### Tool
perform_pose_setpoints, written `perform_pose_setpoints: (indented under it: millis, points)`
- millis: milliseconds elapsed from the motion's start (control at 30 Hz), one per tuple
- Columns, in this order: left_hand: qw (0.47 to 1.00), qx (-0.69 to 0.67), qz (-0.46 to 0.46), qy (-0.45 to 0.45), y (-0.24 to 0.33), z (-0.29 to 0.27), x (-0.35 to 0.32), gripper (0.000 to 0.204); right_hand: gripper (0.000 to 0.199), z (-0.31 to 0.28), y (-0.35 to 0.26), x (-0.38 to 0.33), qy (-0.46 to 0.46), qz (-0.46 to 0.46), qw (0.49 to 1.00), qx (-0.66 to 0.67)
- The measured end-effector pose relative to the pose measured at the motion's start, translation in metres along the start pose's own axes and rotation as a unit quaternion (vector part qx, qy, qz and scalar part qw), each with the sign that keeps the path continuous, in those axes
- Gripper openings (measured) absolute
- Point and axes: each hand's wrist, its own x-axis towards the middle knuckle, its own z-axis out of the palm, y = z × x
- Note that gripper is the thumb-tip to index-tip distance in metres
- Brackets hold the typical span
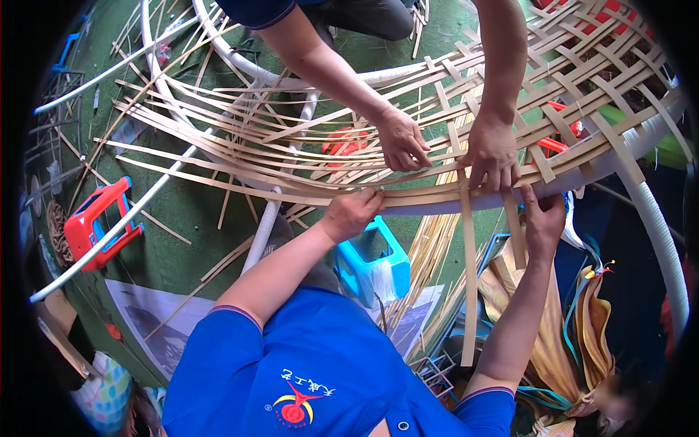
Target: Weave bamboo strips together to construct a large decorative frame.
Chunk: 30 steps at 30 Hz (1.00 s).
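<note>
1. The flat, pale tan bamboo strips (306, 156), woven into a wide open lattice, span the middle and upper right of the view, lying across a white curved tube frame (659, 240) above the green floor (189, 211).
2. Your left hand (352, 212) sits at the near edge of the weave, fingers curled and pinching the lowest long strips where they bunch together.
3. Your right hand (542, 218) reaches up from below; its fingers are closed around a vertical bamboo strip (470, 291) region at the frame's rim, though the exact strip it grips is partly hidden, so you cannot tell which one.
4. Opposite you, another person's two hands press down on the same weave: one hand (400, 138) just beyond your left, the other hand (491, 153) just above your right, almost touching it.
5. Below the lattice stands a light blue plastic stool (371, 266) near your left forearm.
6. A red and blue plastic stool (98, 222) lies tipped on the floor, well apart to your left.
7. Loose bamboo slivers (429, 247) are scattered under the weave.
</note>
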Motion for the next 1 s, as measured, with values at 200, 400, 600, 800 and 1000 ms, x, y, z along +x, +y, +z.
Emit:
perform_pose_setpoints:
  millis: [200,400,600,800,1000]
  points:
    - [1.000,-0.012,0.008,0.022,-0.001,-0.001,0.002,0.029,0.049,0.000,0.006,0.001,-0.005,-0.017,0.999,0.031]
    - [0.999,-0.021,0.014,0.049,-0.002,-0.001,0.004,0.027,0.049,0.000,0.010,0.001,-0.004,-0.014,0.999,0.042]
    - [0.996,-0.048,-0.002,0.073,-0.002,0.001,0.001,0.027,0.050,-0.002,0.018,0.003,-0.020,-0.018,0.998,0.055]
    - [0.988,-0.133,-0.065,0.039,-0.004,-0.003,-0.001,0.032,0.044,0.001,0.014,0.002,-0.013,-0.030,0.998,0.057]
    - [0.978,-0.179,-0.105,0.019,-0.007,-0.008,0.002,0.035,0.053,-0.001,0.022,0.004,-0.020,-0.031,0.997,0.067]
